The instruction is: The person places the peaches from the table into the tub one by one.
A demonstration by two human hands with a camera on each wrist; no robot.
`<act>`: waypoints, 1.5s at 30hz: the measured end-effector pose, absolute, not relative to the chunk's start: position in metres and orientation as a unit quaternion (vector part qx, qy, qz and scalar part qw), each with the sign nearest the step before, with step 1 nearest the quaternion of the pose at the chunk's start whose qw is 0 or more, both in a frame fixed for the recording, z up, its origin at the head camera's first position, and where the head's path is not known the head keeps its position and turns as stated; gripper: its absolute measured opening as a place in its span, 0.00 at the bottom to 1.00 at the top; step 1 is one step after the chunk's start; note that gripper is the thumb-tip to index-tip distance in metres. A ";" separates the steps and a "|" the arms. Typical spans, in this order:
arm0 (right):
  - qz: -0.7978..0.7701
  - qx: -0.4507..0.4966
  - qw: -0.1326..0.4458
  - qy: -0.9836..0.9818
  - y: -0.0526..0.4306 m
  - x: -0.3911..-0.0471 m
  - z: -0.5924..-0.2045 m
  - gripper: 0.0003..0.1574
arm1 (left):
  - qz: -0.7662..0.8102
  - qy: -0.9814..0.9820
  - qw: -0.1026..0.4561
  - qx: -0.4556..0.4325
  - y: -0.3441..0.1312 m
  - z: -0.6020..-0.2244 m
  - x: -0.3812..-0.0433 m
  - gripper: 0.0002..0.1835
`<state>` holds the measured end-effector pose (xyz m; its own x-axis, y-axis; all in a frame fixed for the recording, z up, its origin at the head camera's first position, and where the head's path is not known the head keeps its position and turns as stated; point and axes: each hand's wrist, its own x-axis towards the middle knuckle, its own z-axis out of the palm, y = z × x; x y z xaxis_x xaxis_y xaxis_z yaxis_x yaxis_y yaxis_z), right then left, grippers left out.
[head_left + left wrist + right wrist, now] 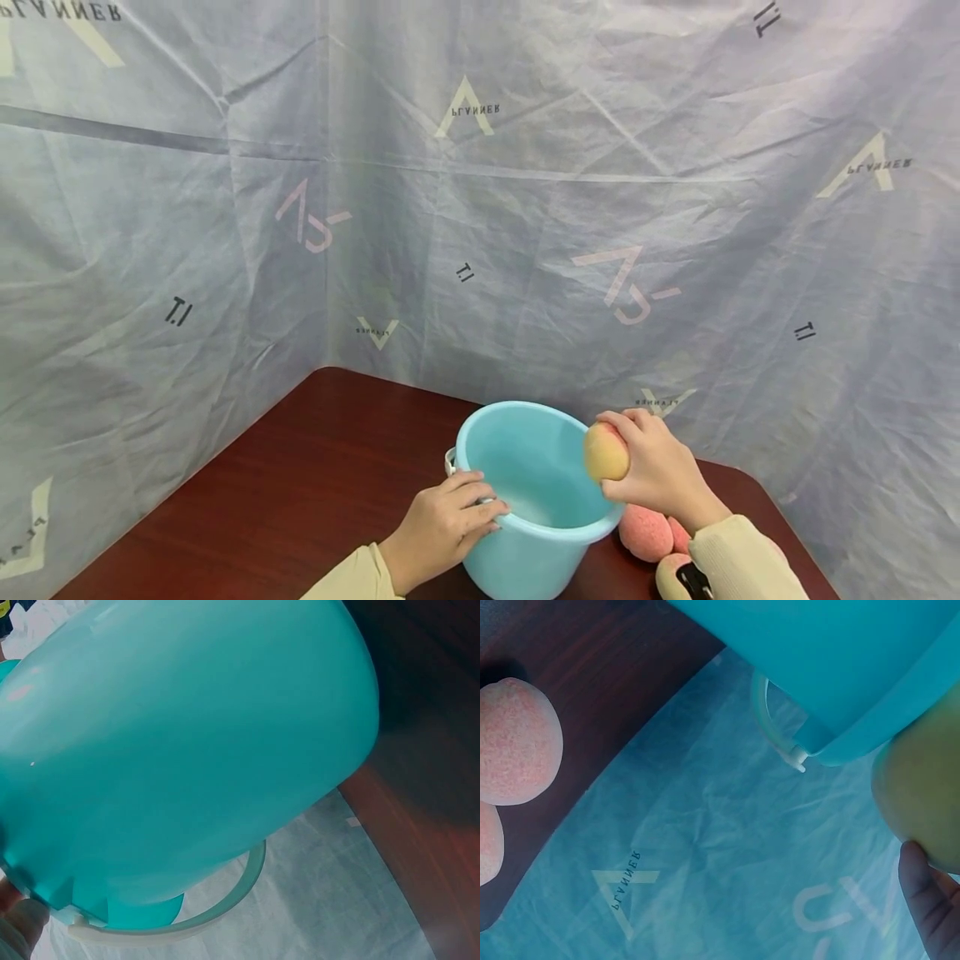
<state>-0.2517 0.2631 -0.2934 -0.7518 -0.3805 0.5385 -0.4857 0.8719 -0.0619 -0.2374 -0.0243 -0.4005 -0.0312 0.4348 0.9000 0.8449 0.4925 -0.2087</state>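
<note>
A light blue bucket (pixel 521 562) stands on the table, its mouth turned up toward me in the head view. My left hand (pixel 442 525) grips the near-left rim, fingers over the edge; in the left wrist view a fingertip (pixel 28 919) shows beside the handle mount. The bucket's pale handle (pixel 217 911) hangs down along the far side. A yellow peach (pixel 606 452) with a pink blush is held in my right hand (pixel 656 467), over the right side of the rim. The right wrist view shows the peach (pixel 922 787) near the bucket's rim.
Right of the bucket lie pink peaches (pixel 647 533) and a paler yellowish fruit (pixel 670 575), partly behind my right sleeve. A black device (pixel 693 581) sits at that wrist. The dark red table (pixel 337 467) borders grey printed cloth (pixel 480 208) at the back and left.
</note>
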 end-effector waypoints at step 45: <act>0.007 0.319 -0.047 -0.947 0.174 -0.271 -0.255 0.43 | -0.120 -0.672 0.571 -0.456 -0.021 -0.403 -0.236 0.18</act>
<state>-0.2710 0.1745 -0.2547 -0.7922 -0.6042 -0.0853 -0.6028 0.7966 -0.0440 -0.2363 -0.0212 -0.4030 0.0681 0.4761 0.8768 0.7492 0.5560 -0.3601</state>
